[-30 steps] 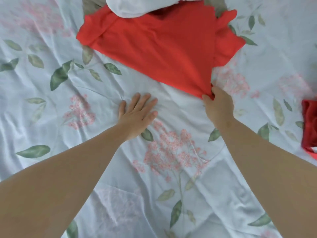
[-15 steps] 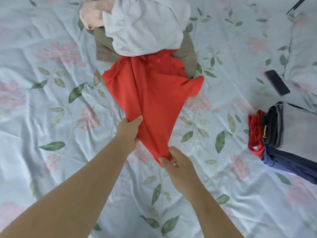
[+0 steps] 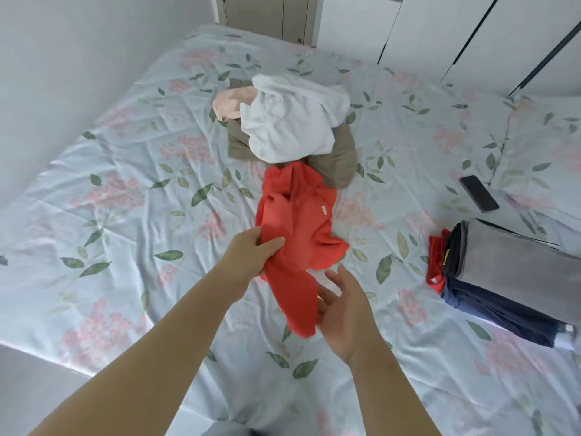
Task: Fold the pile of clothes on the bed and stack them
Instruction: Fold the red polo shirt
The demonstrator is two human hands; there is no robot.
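A red shirt (image 3: 298,228) hangs bunched above the middle of the bed. My left hand (image 3: 251,256) grips it at its left side, thumb over the cloth. My right hand (image 3: 342,313) is below and to the right, fingers spread and relaxed, touching the shirt's hanging lower end. Behind the shirt lies the unfolded pile: a white garment (image 3: 292,124) on top, a khaki one (image 3: 339,158) beneath, a peach one (image 3: 232,103) at its left. A stack of folded clothes (image 3: 509,272) sits at the right: grey on top, dark navy below, red at the left edge.
The bed (image 3: 125,199) has a pale floral sheet. A black phone (image 3: 478,193) lies on it at the right, beyond the folded stack. A white wall runs along the left, a wardrobe and door at the back. The bed's near-left corner shows at the lower left.
The red shirt has been lifted off the sheet and pulled from the pile. My left hand has closed on it; my right hand has let go of the corner and opened.
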